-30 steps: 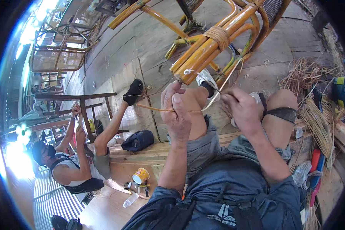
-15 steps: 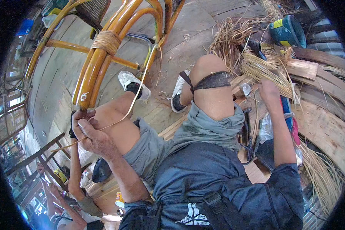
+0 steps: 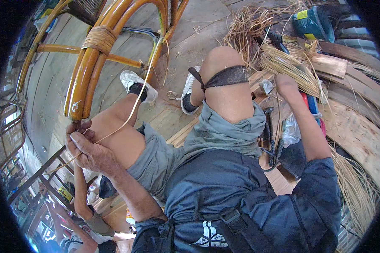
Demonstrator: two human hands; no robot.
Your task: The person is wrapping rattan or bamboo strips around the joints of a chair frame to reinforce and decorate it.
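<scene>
Fingers (image 3: 78, 141) on the left hand (image 3: 98, 158) are curled in pretty tight, thumb pressed down over a thin rattan strip (image 3: 131, 117), so that one's definitely pinched. A short tail of the strip pokes out past the hand toward the lower left, and the other way it runs up over the bare thigh to the chair frame. That same hand sits right at the lower end of a bundle of varnished cane poles (image 3: 81, 86), part of a rattan chair (image 3: 46, 48) with a dark woven panel. Further up, a wide tan binding (image 3: 100, 39) goes around the poles.

Right hand (image 3: 287, 86) is way over on the other side, right up against a bundle of pale strips (image 3: 283, 63). It's blurry and the fingertips are hidden, so can't tell how open it is or whether it has hold of anything.

Around it: a messy tangle of strips (image 3: 245, 29) on the plank floor (image 3: 190, 42), a dark green bucket (image 3: 313, 24) lying tipped over, and a clear plastic bag (image 3: 290, 131) below the wrist. Black band (image 3: 226, 78) wraps the right knee. Another person (image 3: 82, 242) is partly visible at lower left.
</scene>
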